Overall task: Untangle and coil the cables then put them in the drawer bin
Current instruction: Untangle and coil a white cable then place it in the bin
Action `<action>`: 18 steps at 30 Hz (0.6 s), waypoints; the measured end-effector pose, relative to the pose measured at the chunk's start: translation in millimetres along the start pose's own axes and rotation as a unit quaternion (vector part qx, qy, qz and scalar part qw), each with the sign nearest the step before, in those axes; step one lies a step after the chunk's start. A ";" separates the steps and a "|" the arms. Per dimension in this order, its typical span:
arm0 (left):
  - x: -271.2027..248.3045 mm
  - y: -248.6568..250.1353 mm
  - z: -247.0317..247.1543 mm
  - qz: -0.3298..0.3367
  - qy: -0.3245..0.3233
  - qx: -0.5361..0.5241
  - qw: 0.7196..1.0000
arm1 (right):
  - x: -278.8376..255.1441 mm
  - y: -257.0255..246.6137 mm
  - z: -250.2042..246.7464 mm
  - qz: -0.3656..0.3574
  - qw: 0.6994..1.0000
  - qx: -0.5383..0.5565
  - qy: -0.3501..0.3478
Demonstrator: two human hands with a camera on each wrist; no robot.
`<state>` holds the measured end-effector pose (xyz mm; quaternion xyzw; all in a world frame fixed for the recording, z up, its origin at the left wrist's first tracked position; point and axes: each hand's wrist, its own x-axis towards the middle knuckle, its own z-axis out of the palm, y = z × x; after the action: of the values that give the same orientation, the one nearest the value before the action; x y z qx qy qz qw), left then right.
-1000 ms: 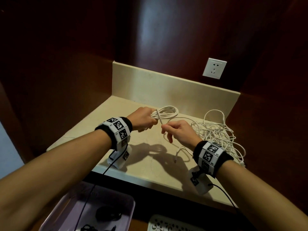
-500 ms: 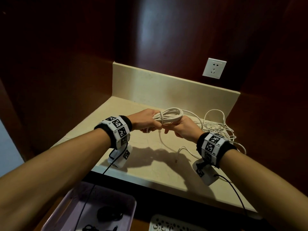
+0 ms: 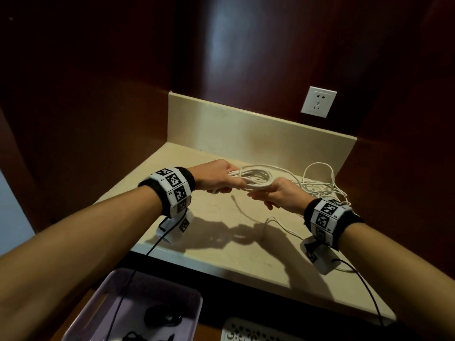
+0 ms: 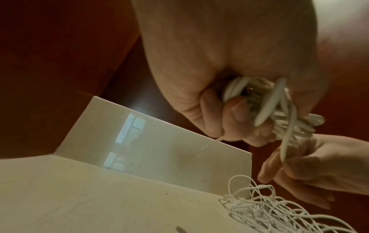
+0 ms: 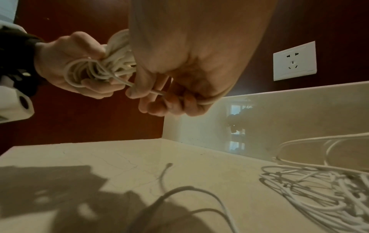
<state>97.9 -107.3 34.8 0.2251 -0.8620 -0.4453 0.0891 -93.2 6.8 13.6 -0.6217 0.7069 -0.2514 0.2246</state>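
Head view: we hold the coil (image 3: 251,179) above the counter (image 3: 221,257), long axis running 9 to 3 o'clock. Our left hand (image 3: 216,177) clamps its 9 o'clock end; our right hand (image 3: 278,195) pinches the 3 o'clock end, nearer the tangle (image 3: 325,188). The bin (image 3: 152,308) lies at 7 o'clock, nearer the left hand

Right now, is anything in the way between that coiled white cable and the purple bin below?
Nothing visible blocks it. The coil is held above the counter by both hands; the bin lies open below the counter's front edge. A strand still trails to the tangled pile.
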 end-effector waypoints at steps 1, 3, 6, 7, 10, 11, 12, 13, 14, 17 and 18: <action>-1.0 0.6 -0.1 0.002 -0.009 0.007 1.000 | 0.0 1.3 -3.6 0.004 1.000 -0.023 -0.004; -2.9 2.0 0.6 0.010 -0.028 0.034 0.999 | 1.9 3.0 -11.0 0.013 0.997 -0.078 -0.001; -1.8 3.1 4.3 0.011 -0.050 0.100 0.994 | 5.7 -0.9 -21.8 0.026 0.989 -0.147 -0.012; -0.6 3.3 5.8 0.009 -0.053 0.137 0.989 | 6.9 -2.9 -24.7 0.030 0.988 -0.153 -0.016; 2.5 4.3 10.4 0.003 -0.051 0.286 0.957 | 8.4 -12.0 -28.2 0.045 0.986 -0.159 0.001; 3.9 4.2 12.3 0.001 -0.050 0.324 0.945 | 8.5 -15.8 -27.9 0.049 0.986 -0.161 0.013; 5.6 3.5 14.4 -0.002 -0.047 0.354 0.934 | 8.4 -20.3 -27.1 0.052 0.986 -0.154 0.023; 7.5 2.5 16.6 -0.005 -0.041 0.377 0.925 | 8.1 -24.9 -25.3 0.053 0.989 -0.137 0.034; 9.1 1.0 18.5 -0.009 -0.031 0.393 0.919 | 7.2 -29.8 -23.7 0.050 0.991 -0.111 0.046; 14.0 -4.6 20.2 -0.028 0.015 0.396 0.918 | 5.3 -36.1 -16.8 0.029 0.996 -0.043 0.077; 15.3 -6.0 19.1 -0.033 0.032 0.380 0.924 | 3.9 -35.7 -14.5 0.020 0.996 -0.027 0.085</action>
<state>79.5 -103.5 18.0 0.2847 -0.9553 -0.0793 0.0096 -75.4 0.5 47.4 -0.5901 0.7420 -0.2796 0.1517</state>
